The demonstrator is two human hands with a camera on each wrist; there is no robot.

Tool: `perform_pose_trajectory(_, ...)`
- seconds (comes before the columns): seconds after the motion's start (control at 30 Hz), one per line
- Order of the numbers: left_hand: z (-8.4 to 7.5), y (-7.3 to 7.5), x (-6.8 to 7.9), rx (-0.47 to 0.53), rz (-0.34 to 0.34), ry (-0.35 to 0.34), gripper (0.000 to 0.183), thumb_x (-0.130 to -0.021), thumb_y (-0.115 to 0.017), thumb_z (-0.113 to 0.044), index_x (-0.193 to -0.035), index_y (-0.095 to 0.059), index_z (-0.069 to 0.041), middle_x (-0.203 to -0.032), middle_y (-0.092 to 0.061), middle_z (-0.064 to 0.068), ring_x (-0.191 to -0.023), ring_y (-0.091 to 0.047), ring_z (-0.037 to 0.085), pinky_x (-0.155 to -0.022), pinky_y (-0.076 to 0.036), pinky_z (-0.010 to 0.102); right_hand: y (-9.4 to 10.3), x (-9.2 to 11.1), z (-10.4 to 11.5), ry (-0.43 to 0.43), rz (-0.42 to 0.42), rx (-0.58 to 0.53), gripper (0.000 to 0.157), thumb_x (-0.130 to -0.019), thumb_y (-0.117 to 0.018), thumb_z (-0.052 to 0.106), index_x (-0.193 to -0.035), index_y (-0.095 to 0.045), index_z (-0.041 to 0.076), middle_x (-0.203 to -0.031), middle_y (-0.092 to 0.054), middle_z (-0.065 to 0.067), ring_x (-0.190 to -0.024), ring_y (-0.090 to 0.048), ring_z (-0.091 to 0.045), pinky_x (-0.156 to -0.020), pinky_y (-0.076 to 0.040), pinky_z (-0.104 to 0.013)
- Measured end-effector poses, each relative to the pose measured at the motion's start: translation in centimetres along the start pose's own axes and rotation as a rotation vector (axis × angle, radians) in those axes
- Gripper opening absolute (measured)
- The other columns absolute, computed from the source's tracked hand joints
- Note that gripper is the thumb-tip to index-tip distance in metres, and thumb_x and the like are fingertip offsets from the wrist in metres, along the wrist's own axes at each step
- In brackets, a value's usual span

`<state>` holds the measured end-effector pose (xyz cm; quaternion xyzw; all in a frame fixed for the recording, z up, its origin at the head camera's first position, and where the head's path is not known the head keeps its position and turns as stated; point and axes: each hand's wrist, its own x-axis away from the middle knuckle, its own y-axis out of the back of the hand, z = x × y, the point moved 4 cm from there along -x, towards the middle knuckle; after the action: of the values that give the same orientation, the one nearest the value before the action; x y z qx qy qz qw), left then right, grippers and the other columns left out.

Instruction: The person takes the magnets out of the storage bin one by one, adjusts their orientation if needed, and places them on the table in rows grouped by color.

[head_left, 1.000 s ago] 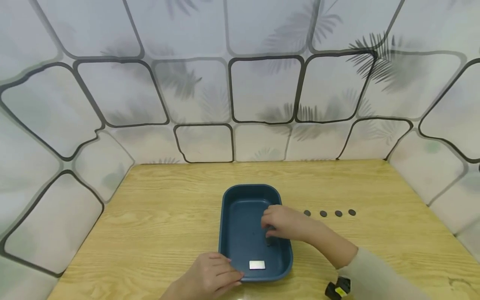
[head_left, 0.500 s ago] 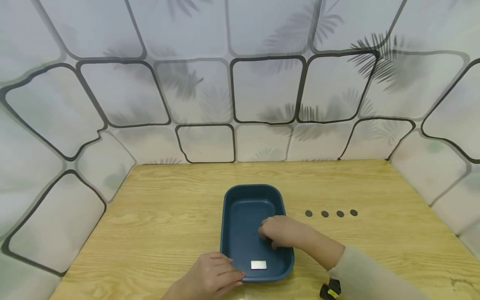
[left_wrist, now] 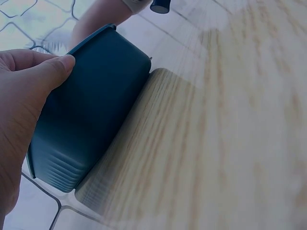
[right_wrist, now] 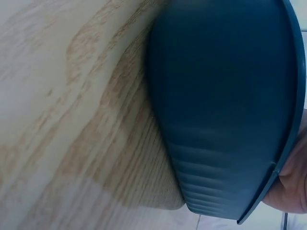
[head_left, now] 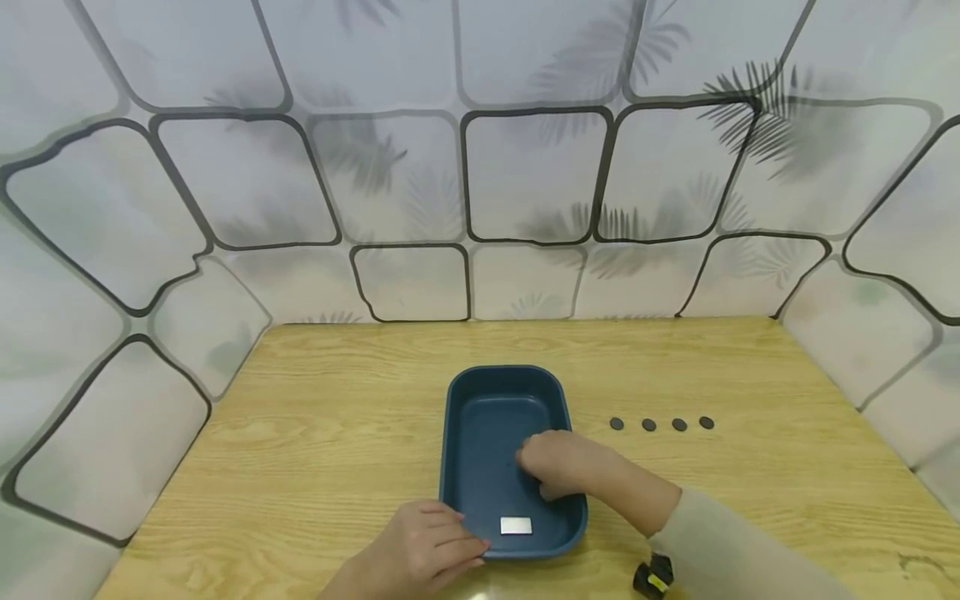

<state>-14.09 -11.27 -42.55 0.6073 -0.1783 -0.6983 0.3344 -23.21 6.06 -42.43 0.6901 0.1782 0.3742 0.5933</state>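
Note:
A deep blue plastic basin (head_left: 447,467) stands on the wooden table. My left hand (head_left: 420,546) pinches its near left corner, the thumb (left_wrist: 60,67) against the outside of the rim. Over the right wall reaches my right hand (head_left: 558,462), knuckles up, low inside the basin. Its fingertips are hidden, and I cannot tell whether they hold anything. On the basin floor near the front lies a small silvery-white rectangular plate (head_left: 516,526). In the right wrist view the basin's outer wall (right_wrist: 225,96) fills much of the picture.
Several small dark discs lie in a row to the right of the basin, the nearest disc (head_left: 617,423) close to its wall. A black device with a yellow mark (head_left: 651,575) sits at the right wrist. A patterned wall (head_left: 525,283) rises behind the table (head_left: 337,400).
My right hand has shifted slightly toward me and lower in the basin, and its fingers have tucked out of sight. A dark bit seen under them earlier is now hidden. The left hand keeps its hold.

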Motion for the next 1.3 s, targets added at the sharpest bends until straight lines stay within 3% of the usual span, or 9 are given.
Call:
perform_pose_trajectory(0.2, 0.0, -0.1, 0.1, 0.006, 0.007, 0.010, 0.014, -0.091, -0.063, -0.020, -0.089, -0.075, -0.013, -0.078, -0.071, -0.008, -0.071, -0.064, -0.003, -0.075, -0.053, 0.018, -0.1, 0.0, -0.1, 0.013, -0.054, -0.002, 0.013, -0.077, -0.071, 0.013, -0.083, -0.060, 0.011, -0.069, -0.048, 0.005, -0.058, -0.042, -0.008, -0.053, -0.041, -0.022)
perform_pose_trajectory(0.43, -0.1, -0.2, 0.4, 0.014, 0.016, 0.030, 0.012, -0.090, -0.064, -0.020, -0.089, -0.075, -0.014, -0.078, -0.071, -0.008, -0.072, -0.065, -0.003, -0.076, -0.053, 0.018, 0.0, 0.3, -0.4, 0.085, -0.178, -0.127, 0.018, -0.076, -0.067, 0.008, -0.073, -0.051, 0.014, -0.061, -0.041, 0.007, -0.053, -0.036, -0.006, -0.048, -0.034, -0.019)
perform_pose_trajectory(0.63, -0.1, -0.2, 0.5, 0.022, 0.018, 0.041, 0.012, -0.090, -0.065, -0.020, -0.089, -0.075, -0.013, -0.079, -0.071, -0.008, -0.072, -0.065, -0.003, -0.076, -0.053, 0.018, 0.9, 0.9, -0.7, 0.152, -0.271, -0.255, 0.008, -0.080, -0.063, 0.007, -0.087, -0.059, 0.012, -0.075, -0.054, 0.006, -0.063, -0.044, -0.004, -0.056, -0.041, -0.016)
perform_pose_trajectory(0.77, -0.1, -0.2, 0.5, 0.016, 0.013, 0.035, 0.012, -0.090, -0.065, -0.020, -0.089, -0.075, -0.014, -0.078, -0.071, -0.008, -0.072, -0.065, -0.003, -0.075, -0.053, 0.018, 1.8, 2.1, -1.0, 0.197, -0.352, -0.321, 0.012, -0.083, -0.061, 0.006, -0.094, -0.065, 0.010, -0.086, -0.058, 0.004, -0.070, -0.046, -0.004, -0.061, -0.043, -0.015)
perform_pose_trajectory(0.97, -0.1, -0.1, 0.3, 0.008, 0.004, 0.015, 0.014, -0.091, -0.064, -0.020, -0.088, -0.075, -0.013, -0.078, -0.071, -0.008, -0.071, -0.065, -0.003, -0.075, -0.054, 0.018, 3.3, 4.8, -2.5, 0.251, -0.537, -0.390, 0.017, -0.082, -0.063, 0.002, -0.096, -0.066, 0.011, -0.092, -0.059, 0.003, -0.072, -0.052, -0.009, -0.063, -0.047, -0.017)
perform_pose_trajectory(1.13, 0.0, 0.0, 0.2, 0.003, 0.000, 0.008, 0.013, -0.091, -0.064, -0.020, -0.089, -0.075, -0.013, -0.078, -0.071, -0.008, -0.071, -0.065, -0.003, -0.075, -0.054, 0.018, 3.7, 7.1, -4.4, 0.295, -0.711, -0.436, 0.023, -0.077, -0.067, -0.006, -0.096, -0.066, 0.007, -0.090, -0.059, 0.001, -0.072, -0.054, -0.009, -0.063, -0.049, -0.017)
perform_pose_trajectory(1.3, 0.0, -0.1, 0.2, -0.021, -0.007, -0.013, 0.014, -0.091, -0.063, -0.019, -0.088, -0.075, -0.013, -0.078, -0.071, -0.008, -0.071, -0.065, -0.003, -0.075, -0.054, 0.018, 3.6, 9.0, -6.1, 0.301, -0.822, -0.453, 0.032, -0.071, -0.069, -0.011, -0.098, -0.065, 0.007, -0.090, -0.062, 0.002, -0.074, -0.056, -0.005, -0.064, -0.049, -0.015)
